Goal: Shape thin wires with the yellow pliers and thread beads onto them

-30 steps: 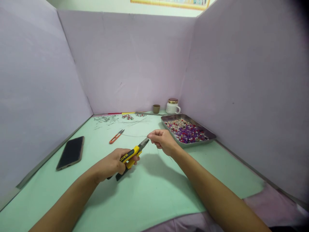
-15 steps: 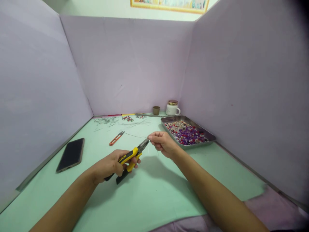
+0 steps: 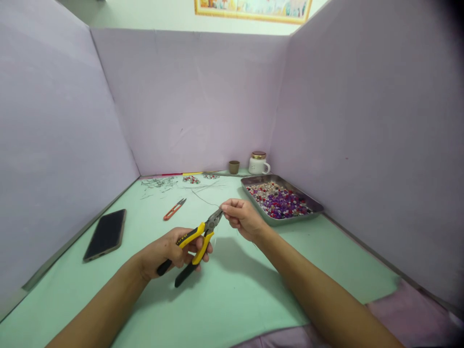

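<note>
My left hand (image 3: 174,249) is wrapped round yellow-and-black pliers (image 3: 199,231), whose handles stand apart. The jaws point up and right, with their tips beside my right fingertips. My right hand (image 3: 241,216) pinches a thin dark wire (image 3: 203,197) between thumb and forefinger. One length of it runs from the pinch to the upper left, over the table. Fine ends also hang below my right hand. Whether the jaws touch the wire, I cannot tell.
Orange thread snips (image 3: 174,210) and a phone (image 3: 106,234) lie to the left. A metal tray (image 3: 290,219) of mixed beads stands right. Further back are wire scraps (image 3: 158,183), small beaded pieces (image 3: 191,179), a small brown cup (image 3: 234,167) and a white lidded mug (image 3: 258,164).
The plier handles have spread further apart and the jaws have opened a little. The wire's free end has swung up and right, away from the snips. My right hand stays almost in place.
</note>
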`<state>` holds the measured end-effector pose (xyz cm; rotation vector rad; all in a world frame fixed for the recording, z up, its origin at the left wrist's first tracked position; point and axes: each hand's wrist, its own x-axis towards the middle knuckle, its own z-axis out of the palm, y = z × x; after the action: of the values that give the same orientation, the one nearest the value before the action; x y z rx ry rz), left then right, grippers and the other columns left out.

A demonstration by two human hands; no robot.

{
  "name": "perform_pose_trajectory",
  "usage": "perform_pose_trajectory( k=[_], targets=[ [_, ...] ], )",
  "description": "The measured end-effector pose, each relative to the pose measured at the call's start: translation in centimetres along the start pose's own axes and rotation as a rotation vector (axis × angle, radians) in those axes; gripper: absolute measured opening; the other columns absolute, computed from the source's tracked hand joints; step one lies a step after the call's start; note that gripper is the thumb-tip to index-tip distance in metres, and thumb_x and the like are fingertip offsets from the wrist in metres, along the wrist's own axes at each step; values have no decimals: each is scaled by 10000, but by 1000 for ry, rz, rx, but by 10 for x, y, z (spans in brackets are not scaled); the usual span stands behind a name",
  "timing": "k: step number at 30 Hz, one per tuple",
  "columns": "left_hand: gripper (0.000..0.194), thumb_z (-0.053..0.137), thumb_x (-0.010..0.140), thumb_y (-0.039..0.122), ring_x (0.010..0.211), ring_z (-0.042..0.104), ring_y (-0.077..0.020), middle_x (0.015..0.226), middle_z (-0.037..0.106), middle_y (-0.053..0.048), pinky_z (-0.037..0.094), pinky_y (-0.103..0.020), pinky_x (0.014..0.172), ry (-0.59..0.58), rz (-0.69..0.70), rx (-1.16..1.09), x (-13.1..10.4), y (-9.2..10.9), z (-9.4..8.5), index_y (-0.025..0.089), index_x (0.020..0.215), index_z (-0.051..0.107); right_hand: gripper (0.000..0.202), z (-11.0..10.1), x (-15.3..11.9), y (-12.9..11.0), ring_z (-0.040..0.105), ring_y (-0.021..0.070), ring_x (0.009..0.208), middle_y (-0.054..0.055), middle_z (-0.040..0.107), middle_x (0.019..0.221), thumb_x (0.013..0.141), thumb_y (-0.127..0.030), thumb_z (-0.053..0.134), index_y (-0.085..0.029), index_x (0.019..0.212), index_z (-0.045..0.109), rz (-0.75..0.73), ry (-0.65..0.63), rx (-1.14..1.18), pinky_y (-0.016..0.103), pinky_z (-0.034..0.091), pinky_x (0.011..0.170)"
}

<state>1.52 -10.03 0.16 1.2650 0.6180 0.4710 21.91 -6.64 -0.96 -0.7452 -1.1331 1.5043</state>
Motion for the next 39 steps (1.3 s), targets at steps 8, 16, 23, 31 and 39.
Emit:
perform_pose_trajectory(
  k=[8,16,23,31,39],
  targets=[
    [310,392,408,12,778,539,-194,866,556,-39,445,-329,649,34,-54,35,0,0,1,167,674,424,156,4,1,4,294,20,302,-69,429,406,580,-230,624,-146,548,496,2,137,-93,173,152,319],
    [328,381,420,8,848,508,-191,864,542,-31,412,-313,714,51,-30,231,-3,9,1,168,698,450,146,3,-2,-3,291,17,304,-74,413,398,576,-203,607,-147,524,483,20,148,-135,171,149,319],
    [344,375,406,26,877,496,-200,899,530,-27,401,-344,770,71,-45,275,-3,8,-3,178,708,437,165,5,-3,-6,285,17,303,-77,405,382,574,-220,611,-148,512,477,15,140,-191,175,151,328],
    [328,374,412,59,865,487,-207,837,514,-13,396,-352,768,113,-58,415,-5,11,1,185,708,433,150,4,-2,-3,290,18,306,-72,419,395,578,-201,594,-150,507,472,16,165,-210,174,157,326],
    [326,396,419,65,930,465,-218,877,519,-17,376,-372,838,109,-85,438,-7,16,-1,189,717,448,138,4,-3,-3,291,19,301,-73,421,389,575,-202,589,-150,507,480,-1,163,-223,177,162,322]
  ],
)
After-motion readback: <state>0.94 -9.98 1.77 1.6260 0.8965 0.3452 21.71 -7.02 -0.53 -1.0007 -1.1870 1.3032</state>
